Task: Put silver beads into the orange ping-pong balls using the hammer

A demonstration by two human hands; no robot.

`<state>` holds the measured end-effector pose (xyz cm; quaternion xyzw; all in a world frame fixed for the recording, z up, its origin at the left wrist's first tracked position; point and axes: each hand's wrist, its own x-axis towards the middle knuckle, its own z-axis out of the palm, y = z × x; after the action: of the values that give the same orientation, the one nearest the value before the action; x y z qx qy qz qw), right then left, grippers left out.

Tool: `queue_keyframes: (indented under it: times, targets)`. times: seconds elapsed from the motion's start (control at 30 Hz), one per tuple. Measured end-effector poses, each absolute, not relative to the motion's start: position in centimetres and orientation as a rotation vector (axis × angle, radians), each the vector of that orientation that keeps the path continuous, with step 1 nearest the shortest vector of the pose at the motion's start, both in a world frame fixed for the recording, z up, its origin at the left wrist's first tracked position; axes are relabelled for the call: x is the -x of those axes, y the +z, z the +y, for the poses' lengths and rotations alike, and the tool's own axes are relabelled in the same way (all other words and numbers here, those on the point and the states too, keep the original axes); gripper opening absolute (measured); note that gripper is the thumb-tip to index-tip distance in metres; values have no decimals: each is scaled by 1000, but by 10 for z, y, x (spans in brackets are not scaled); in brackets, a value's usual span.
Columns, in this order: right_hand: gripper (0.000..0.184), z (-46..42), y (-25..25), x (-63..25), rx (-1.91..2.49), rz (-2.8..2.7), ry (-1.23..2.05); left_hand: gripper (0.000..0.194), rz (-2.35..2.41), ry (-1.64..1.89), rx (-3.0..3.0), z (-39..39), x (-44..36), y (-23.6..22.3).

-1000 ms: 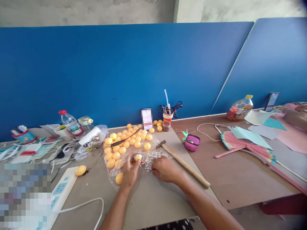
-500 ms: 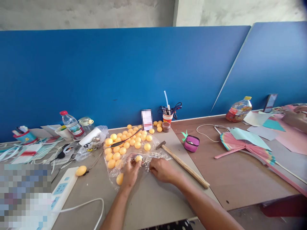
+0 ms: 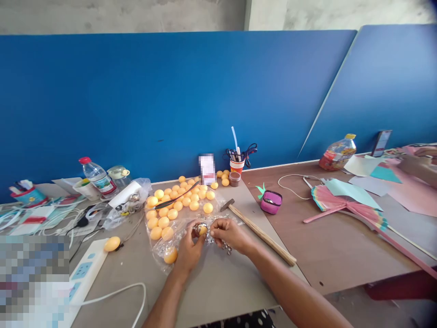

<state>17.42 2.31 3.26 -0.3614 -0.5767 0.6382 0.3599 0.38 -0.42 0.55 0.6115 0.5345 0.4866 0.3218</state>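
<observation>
My left hand is closed around an orange ball with shiny silver bits on its upper side. Close against its right side, my right hand pinches with thumb and fingertips; whatever lies between them is too small to make out. Small silver pieces like beads or little bells lie on the table under the right hand. Many more orange balls rest on a clear plastic bag beyond and left of my hands. A dark thin strap-like tool lies across them.
A wooden-handled hammer lies right of my hands. Behind stand a cup of scissors and pens and a small brown jar. A purple pouch, power strip, water bottle and pink fan lie around. Another person's hand is far right.
My right hand has risen from the silver pieces and moved left to the ball. My left hand has shifted slightly right, and the ball is turned, with more silver showing.
</observation>
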Motion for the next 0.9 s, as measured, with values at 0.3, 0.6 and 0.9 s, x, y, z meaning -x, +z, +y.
queue_keyframes:
  times: [0.3,0.6,0.9]
  targets:
    - [12,26,31,-170,972,-1312,1642,31,1412,1273,-1724,-5,-5,2]
    - [4,24,28,-165,1011,-1479,1494,30,1447,1239,-1878,-5,-7,-2]
    - [3,26,23,-163,1053,-1452,1490,30,1427,1233,-1992,-5,-7,-7]
